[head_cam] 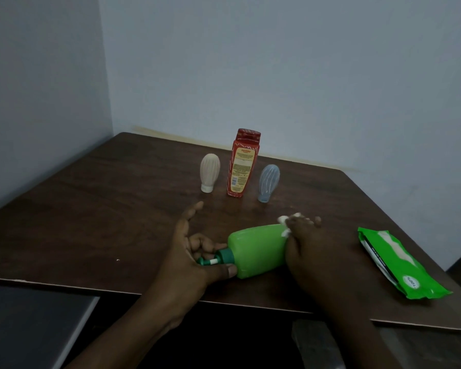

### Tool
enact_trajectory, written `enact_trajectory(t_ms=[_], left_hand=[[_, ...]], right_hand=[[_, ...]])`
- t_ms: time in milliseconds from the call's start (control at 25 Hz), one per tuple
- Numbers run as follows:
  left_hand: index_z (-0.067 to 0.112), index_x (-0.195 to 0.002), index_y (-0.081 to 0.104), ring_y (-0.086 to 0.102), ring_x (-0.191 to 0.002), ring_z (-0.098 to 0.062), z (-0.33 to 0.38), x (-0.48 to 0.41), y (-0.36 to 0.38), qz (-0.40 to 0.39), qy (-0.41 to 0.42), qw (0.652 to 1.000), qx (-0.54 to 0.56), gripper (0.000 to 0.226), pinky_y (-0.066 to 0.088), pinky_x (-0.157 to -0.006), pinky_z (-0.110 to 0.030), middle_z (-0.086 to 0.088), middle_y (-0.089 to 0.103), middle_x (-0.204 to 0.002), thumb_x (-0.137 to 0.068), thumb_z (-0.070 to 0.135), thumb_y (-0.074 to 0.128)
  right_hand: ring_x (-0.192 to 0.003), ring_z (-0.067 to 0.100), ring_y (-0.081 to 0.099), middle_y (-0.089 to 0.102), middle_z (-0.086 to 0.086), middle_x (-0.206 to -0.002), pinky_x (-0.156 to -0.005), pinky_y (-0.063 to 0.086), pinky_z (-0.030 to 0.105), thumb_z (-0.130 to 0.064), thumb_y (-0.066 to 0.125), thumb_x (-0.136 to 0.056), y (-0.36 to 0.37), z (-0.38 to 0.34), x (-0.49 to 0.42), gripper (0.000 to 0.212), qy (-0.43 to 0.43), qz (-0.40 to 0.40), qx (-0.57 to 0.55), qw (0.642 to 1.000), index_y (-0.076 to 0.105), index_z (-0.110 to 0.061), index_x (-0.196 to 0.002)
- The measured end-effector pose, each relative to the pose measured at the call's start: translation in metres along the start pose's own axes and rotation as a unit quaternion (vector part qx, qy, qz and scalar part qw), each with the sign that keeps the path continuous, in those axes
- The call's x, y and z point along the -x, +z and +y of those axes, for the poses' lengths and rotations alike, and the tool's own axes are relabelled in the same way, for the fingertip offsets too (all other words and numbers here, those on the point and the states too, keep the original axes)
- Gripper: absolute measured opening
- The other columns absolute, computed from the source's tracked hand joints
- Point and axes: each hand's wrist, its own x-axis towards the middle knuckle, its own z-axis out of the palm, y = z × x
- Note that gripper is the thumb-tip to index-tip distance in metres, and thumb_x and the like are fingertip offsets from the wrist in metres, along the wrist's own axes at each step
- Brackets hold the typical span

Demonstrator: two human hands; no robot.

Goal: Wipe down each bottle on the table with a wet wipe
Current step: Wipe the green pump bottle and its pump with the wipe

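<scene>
The green bottle point(256, 249) lies on its side near the front edge of the worktop point(117, 209), pump end pointing left. The left hand point(186, 251) has its grip closed on the bottle's dark green pump neck, thumb below, index finger extended. The right hand point(312, 249) has its grip closed on a bunched white wet wipe point(285, 225), pressed against the bottle's base end. Farther back stand a cream bottle point(209, 169), a red bottle point(242, 163) and a blue-grey bottle point(268, 181). A green wipe pack point(394, 265) lies at right.
</scene>
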Motion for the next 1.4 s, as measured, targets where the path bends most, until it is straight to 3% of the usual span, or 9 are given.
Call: enact_trajectory(t_ms=[160,400,640,760,880,1000,1120,1280,1400], left_hand=[[0.038,-0.139,0.047,0.075,-0.085,-0.016,0.002,0.001,-0.002,0.001,-0.011,1.0,-0.021,0.109,0.06,-0.081,-0.032,-0.003,0.057,-0.071,-0.056,-0.022,0.085],[0.006,-0.103,0.071,0.074,-0.077,-0.017,0.003,0.001,-0.001,0.008,-0.027,0.997,-0.066,0.056,0.062,-0.068,-0.027,-0.011,0.077,-0.087,-0.056,-0.018,0.088],[0.002,-0.093,0.077,0.073,-0.078,-0.019,0.002,0.003,-0.004,0.022,-0.032,0.996,-0.078,0.04,0.061,-0.071,-0.029,-0.012,0.079,-0.088,-0.057,-0.012,0.089],[0.006,-0.092,0.079,0.074,-0.082,-0.022,0.003,0.005,-0.002,0.03,-0.037,0.995,-0.085,0.04,0.06,-0.078,-0.038,-0.013,0.08,-0.09,-0.057,-0.007,0.091],[0.01,-0.089,0.081,0.074,-0.079,-0.019,0.005,0.006,-0.001,0.03,-0.04,0.994,-0.101,0.038,0.06,-0.075,-0.034,-0.011,0.08,-0.088,-0.057,-0.005,0.092],[0.008,-0.088,0.08,0.072,-0.075,-0.016,0.007,0.006,-0.001,0.035,-0.036,0.992,-0.113,0.036,0.06,-0.069,-0.027,-0.011,0.079,-0.085,-0.057,-0.007,0.092],[0.006,-0.091,0.079,0.074,-0.075,-0.017,0.01,0.008,-0.002,0.027,-0.041,0.993,-0.106,0.037,0.061,-0.069,-0.026,-0.012,0.079,-0.086,-0.059,-0.01,0.09],[0.014,-0.078,0.079,0.073,-0.075,-0.016,0.013,0.009,0.001,0.025,-0.036,0.992,-0.116,0.034,0.061,-0.07,-0.03,-0.013,0.08,-0.089,-0.057,-0.009,0.091],[0.023,-0.069,0.079,0.071,-0.071,-0.011,0.01,0.009,0.0,0.028,-0.023,0.991,-0.131,0.038,0.06,-0.068,-0.029,-0.013,0.079,-0.086,-0.056,-0.009,0.092]], right_hand=[[-0.141,0.013,0.039,0.05,0.001,-0.146,-0.121,0.023,0.035,-0.02,0.041,-0.09,0.016,-0.056,0.029,0.051,-0.2,-0.084,-0.033,0.976,0.053,-0.013,-0.14],[-0.126,0.022,0.058,0.064,0.005,-0.132,-0.114,0.031,0.033,-0.019,0.046,-0.088,-0.008,0.023,-0.003,0.045,0.025,-0.003,-0.009,1.0,0.061,-0.02,-0.13],[-0.14,0.013,0.039,0.047,0.0,-0.146,-0.119,0.025,0.034,-0.023,0.042,-0.089,0.016,-0.049,0.037,0.053,-0.185,-0.063,-0.01,0.981,0.052,-0.013,-0.14],[-0.136,0.016,0.046,0.053,0.003,-0.142,-0.119,0.025,0.037,-0.024,0.041,-0.091,0.01,-0.005,0.015,0.048,-0.081,-0.041,-0.021,0.996,0.056,-0.015,-0.136],[-0.134,0.021,0.05,0.058,0.005,-0.139,-0.119,0.029,0.038,-0.019,0.044,-0.089,-0.002,0.02,0.004,0.047,0.02,0.006,-0.011,1.0,0.059,-0.019,-0.134],[-0.14,0.013,0.04,0.05,-0.001,-0.145,-0.119,0.018,0.018,-0.019,0.044,-0.091,0.01,-0.035,0.022,0.049,-0.061,-0.02,-0.038,0.997,0.053,-0.018,-0.14],[-0.138,0.014,0.042,0.051,0.002,-0.144,-0.118,0.025,0.031,-0.026,0.041,-0.09,0.018,-0.055,0.037,0.05,-0.162,-0.048,-0.011,0.986,0.056,-0.013,-0.137],[-0.122,0.028,0.06,0.065,0.012,-0.13,-0.108,0.044,0.049,-0.021,0.043,-0.087,-0.003,0.013,0.002,0.046,0.027,0.006,-0.004,1.0,0.063,-0.015,-0.129],[-0.128,0.019,0.054,0.063,0.001,-0.132,-0.114,0.037,0.045,-0.016,0.046,-0.088,0.001,-0.008,0.005,0.044,-0.002,0.013,-0.042,0.999,0.063,-0.019,-0.128]])
